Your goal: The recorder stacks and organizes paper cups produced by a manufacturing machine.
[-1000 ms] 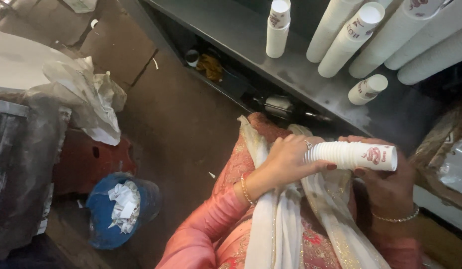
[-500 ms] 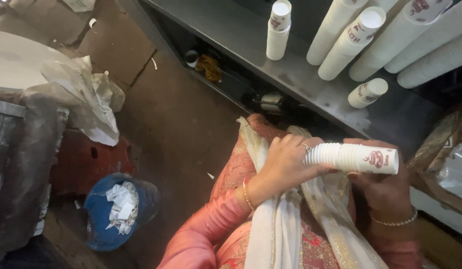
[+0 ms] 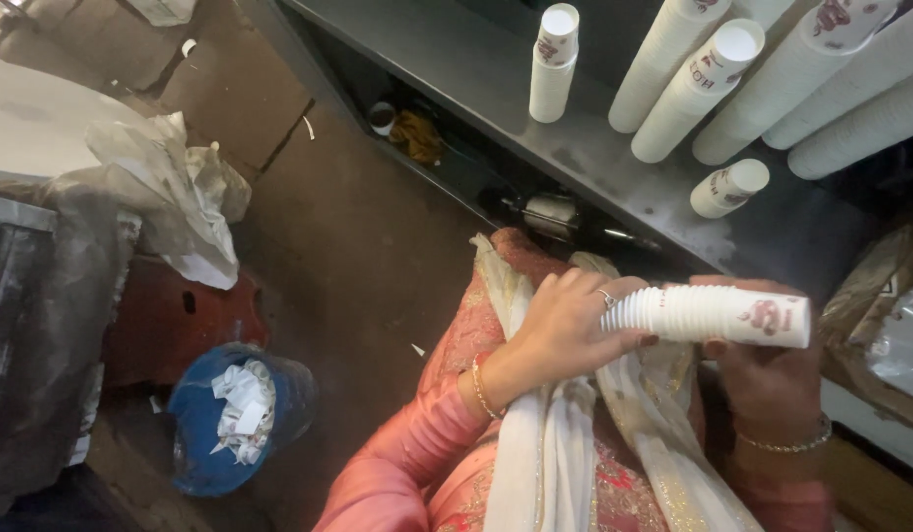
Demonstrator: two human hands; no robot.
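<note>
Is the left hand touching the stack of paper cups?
Touching. The head view shows the left hand with its fingers wrapped around the rim end of the stack of paper cups.

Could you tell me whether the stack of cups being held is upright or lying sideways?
Sideways: the white paper cup stack lies level between left hand and right hand.
</note>
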